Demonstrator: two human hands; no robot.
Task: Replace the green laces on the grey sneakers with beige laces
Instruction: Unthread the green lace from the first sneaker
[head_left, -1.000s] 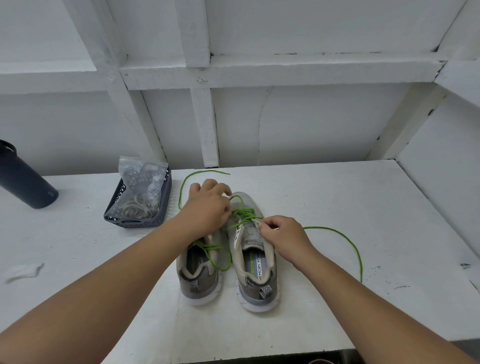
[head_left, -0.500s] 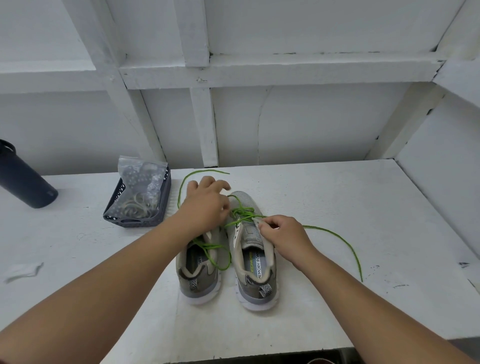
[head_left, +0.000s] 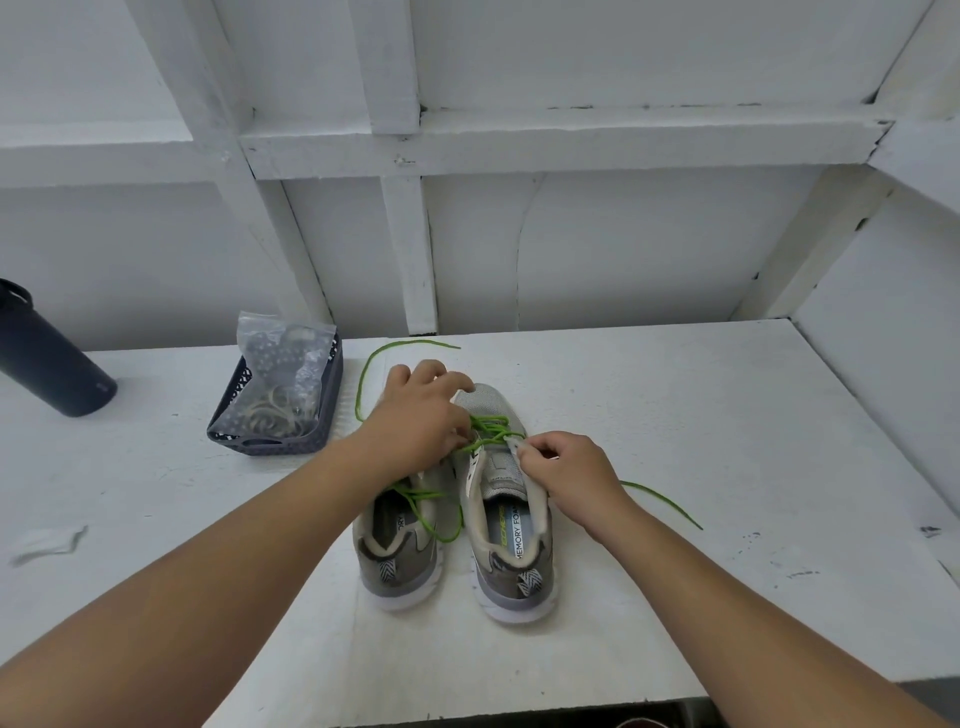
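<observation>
Two grey sneakers stand side by side with heels toward me: the left sneaker (head_left: 397, 545) and the right sneaker (head_left: 511, 540). A green lace (head_left: 491, 428) crosses the right sneaker's front eyelets; its loose ends trail to the far left (head_left: 363, 379) and to the right (head_left: 662, 501). My left hand (head_left: 421, 415) lies over the left sneaker's toe and pinches the green lace at the right sneaker's eyelets. My right hand (head_left: 563, 467) grips the right sneaker's eyelet edge beside the tongue. A clear bag with beige laces (head_left: 275, 395) sits in a dark basket.
The dark mesh basket (head_left: 324, 410) stands left of the sneakers on the white table (head_left: 727, 415). A dark bottle (head_left: 47, 358) leans at the far left. A crumpled white scrap (head_left: 47, 543) lies near the left edge. White wall beams rise behind the table.
My left hand has shifted slightly right onto the lace at the eyelets. The loose lace end on the right has shortened and lies flatter on the table.
</observation>
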